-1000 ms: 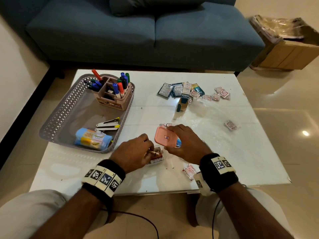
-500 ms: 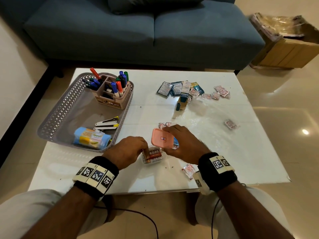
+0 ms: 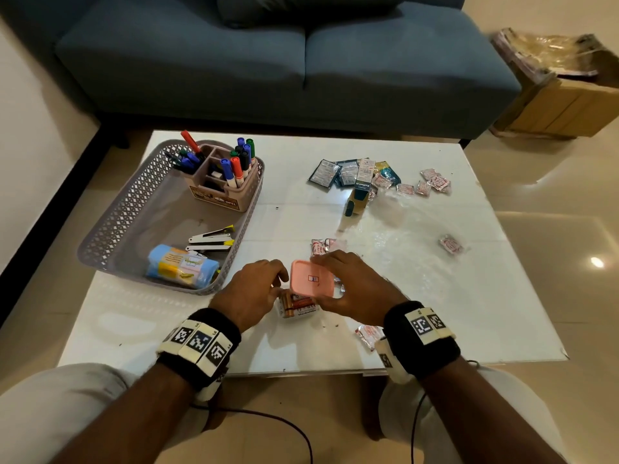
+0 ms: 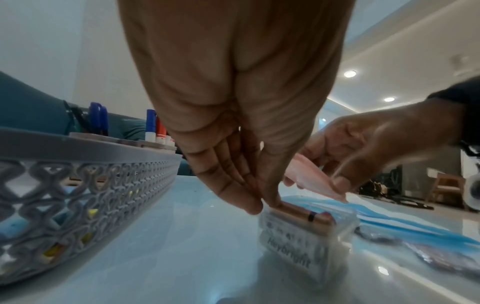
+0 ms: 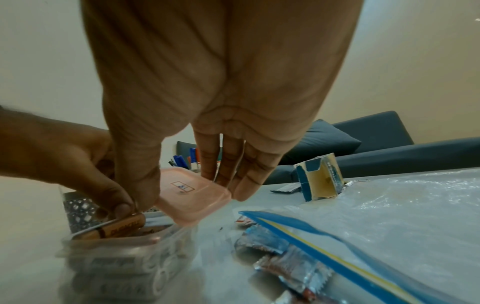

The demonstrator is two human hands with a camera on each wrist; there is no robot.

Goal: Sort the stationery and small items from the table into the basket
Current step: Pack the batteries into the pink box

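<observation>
The small clear plastic box (image 3: 298, 308) of copper-coloured batteries (image 5: 116, 227), likely dense and slippery, suits gripping by its side walls; the left hand (image 3: 253, 293) pinches one battery, the right hand (image 3: 351, 289) pinches the thin pink lid (image 3: 311, 279).

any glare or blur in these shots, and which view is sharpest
Head view is sharpest: a ceiling-light reflection glares on the floor beside the table, and the sofa edge bows. Left wrist view: the right hand and pink lid are motion-blurred. Right wrist view: the clear box is soft up close, and the plastic bag shows sheen.
</observation>
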